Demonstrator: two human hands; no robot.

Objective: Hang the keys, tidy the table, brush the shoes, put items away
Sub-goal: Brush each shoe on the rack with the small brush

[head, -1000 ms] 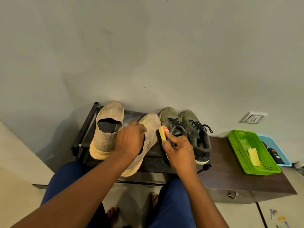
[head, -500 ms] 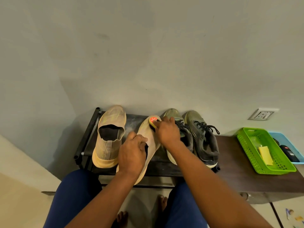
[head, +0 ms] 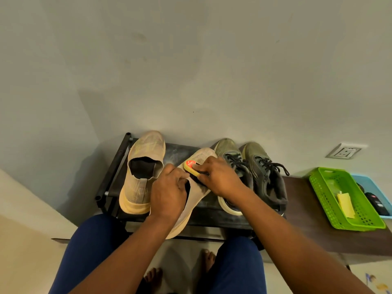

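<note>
Four shoes are being kept on a low black shoe rack (head: 115,166) against a pale wall, as one of them is being brushed by a seated person. A beige slip-on shoe (head: 197,187), tilted across the middle of the rack, is being gripped at its collar by the left hand (head: 168,193), whose fingers are being curled over the opening. A yellow shoe brush (head: 191,167) with a red label is being pinched by the right hand (head: 219,180) and pressed, bristles down, against the upper of that tilted shoe, near its toe end. The matching beige shoe (head: 142,172) is being left upright just beside it on the left of the rack. A pair of olive lace-up sneakers (head: 254,172) is being kept side by side at the right end, the nearer one partly hidden by the right wrist. A green plastic basket (head: 318,183) holding a yellow slip is being kept on a dark wooden table (head: 301,219) to the right, touching a blue tray (head: 373,185) with a dark object that is too small to be told. A wall socket (head: 344,151) is being shown above the basket.
</note>
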